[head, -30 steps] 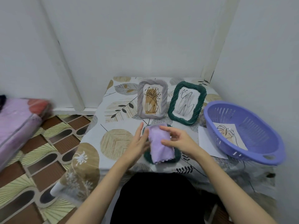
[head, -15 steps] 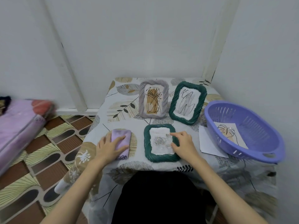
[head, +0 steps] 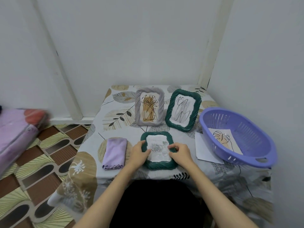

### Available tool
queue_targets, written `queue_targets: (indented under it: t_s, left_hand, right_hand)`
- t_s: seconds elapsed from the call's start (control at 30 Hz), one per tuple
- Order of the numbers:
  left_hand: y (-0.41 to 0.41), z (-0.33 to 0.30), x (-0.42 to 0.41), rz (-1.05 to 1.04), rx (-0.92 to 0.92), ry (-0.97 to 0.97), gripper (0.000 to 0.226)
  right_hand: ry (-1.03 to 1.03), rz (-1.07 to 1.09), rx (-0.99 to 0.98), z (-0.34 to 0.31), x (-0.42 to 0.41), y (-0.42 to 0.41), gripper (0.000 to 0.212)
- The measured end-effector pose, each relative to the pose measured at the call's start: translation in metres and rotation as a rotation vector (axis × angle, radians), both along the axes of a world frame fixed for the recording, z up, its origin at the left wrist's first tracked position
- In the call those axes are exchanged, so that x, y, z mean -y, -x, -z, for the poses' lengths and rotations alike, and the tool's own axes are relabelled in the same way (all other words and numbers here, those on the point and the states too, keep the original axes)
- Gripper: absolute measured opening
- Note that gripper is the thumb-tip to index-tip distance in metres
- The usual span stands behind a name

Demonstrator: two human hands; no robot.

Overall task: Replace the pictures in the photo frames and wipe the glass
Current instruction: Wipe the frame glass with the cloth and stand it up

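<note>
A small green frame (head: pixel 158 164) with a grey rose picture lies flat near the table's front edge. My left hand (head: pixel 139 153) grips its left rim, fingers curled over the edge. My right hand (head: pixel 180 151) holds its right rim, fingertips pinching at the border. A folded lilac cloth (head: pixel 115 153) lies flat to the left of the frame, apart from my hands. Two frames stand upright at the back: a grey one (head: pixel 149 106) with a brown line drawing and a green one (head: pixel 183 110) with a grey scribble drawing.
A purple plastic basket (head: pixel 256 160) sits at the table's right with a leaf drawing (head: pixel 225 140) inside. A white sheet (head: pixel 204 150) lies partly under it. Walls close in behind and on the right. A pink bundle (head: pixel 18 129) lies on the patterned floor at left.
The lilac cloth went from both hands down onto the table at left. My left hand left the cloth and came to the small green frame's left rim; my right hand stayed at its right side.
</note>
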State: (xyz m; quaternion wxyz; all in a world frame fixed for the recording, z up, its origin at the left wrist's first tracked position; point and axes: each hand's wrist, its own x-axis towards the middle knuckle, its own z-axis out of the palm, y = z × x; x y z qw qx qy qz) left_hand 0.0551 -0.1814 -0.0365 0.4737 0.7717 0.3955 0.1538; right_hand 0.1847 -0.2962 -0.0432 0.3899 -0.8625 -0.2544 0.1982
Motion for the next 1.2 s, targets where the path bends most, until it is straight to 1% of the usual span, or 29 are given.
queue_targets:
  t_s: [0.07,0.17,0.23,0.33,0.4,0.47,0.57,0.67,0.73,0.83,0.93,1.07,1.13,1.2]
  left_hand:
    - [0.001,-0.002,0.001,-0.057,0.185,0.134,0.054]
    - [0.009,-0.005,-0.003,-0.067,0.382,0.349,0.075]
    - [0.014,-0.007,-0.007,-0.039,0.458,0.454,0.081]
    - [0.022,-0.023,-0.012,0.025,0.496,0.535,0.083]
    - [0.029,-0.039,-0.014,0.093,0.545,0.516,0.082]
    - [0.036,-0.055,-0.016,0.161,0.603,0.461,0.082]
    - [0.046,-0.075,-0.017,0.236,0.66,0.417,0.081]
    - [0.057,-0.085,-0.02,0.275,0.678,0.374,0.081]
    - [0.064,-0.088,-0.023,0.261,0.693,0.365,0.082]
    - [0.075,-0.089,-0.029,0.234,0.712,0.348,0.082]
    - [0.086,-0.086,-0.039,0.207,0.713,0.356,0.084]
    - [0.097,-0.082,-0.059,0.173,0.701,0.326,0.084]
    - [0.101,-0.08,-0.073,0.132,0.682,0.292,0.085]
    - [0.103,-0.078,-0.091,0.08,0.664,0.248,0.089]
  right_hand:
    - [-0.07,0.03,-0.078,0.0,0.002,0.002,0.042]
    - [-0.22,0.061,-0.176,-0.003,0.007,0.004,0.058]
    - [-0.342,0.05,-0.239,-0.009,0.01,0.006,0.068]
    - [-0.498,-0.023,-0.248,-0.027,0.014,0.006,0.081]
    - [-0.544,-0.098,-0.244,-0.043,0.017,0.004,0.088]
    - [-0.552,-0.202,-0.273,-0.059,0.017,0.004,0.089]
    - [-0.566,-0.343,-0.292,-0.077,0.013,0.009,0.085]
    - [-0.609,-0.381,-0.229,-0.092,0.002,0.018,0.081]
    - [-0.665,-0.395,-0.22,-0.097,-0.007,0.022,0.084]
    - [-0.768,-0.414,-0.262,-0.102,-0.022,0.027,0.085]
    - [-0.812,-0.437,-0.251,-0.106,-0.038,0.033,0.084]
    - [-0.867,-0.482,-0.281,-0.111,-0.066,0.035,0.088]
    - [-0.844,-0.544,-0.231,-0.112,-0.085,0.036,0.083]
    - [-0.804,-0.604,-0.231,-0.111,-0.108,0.036,0.073]
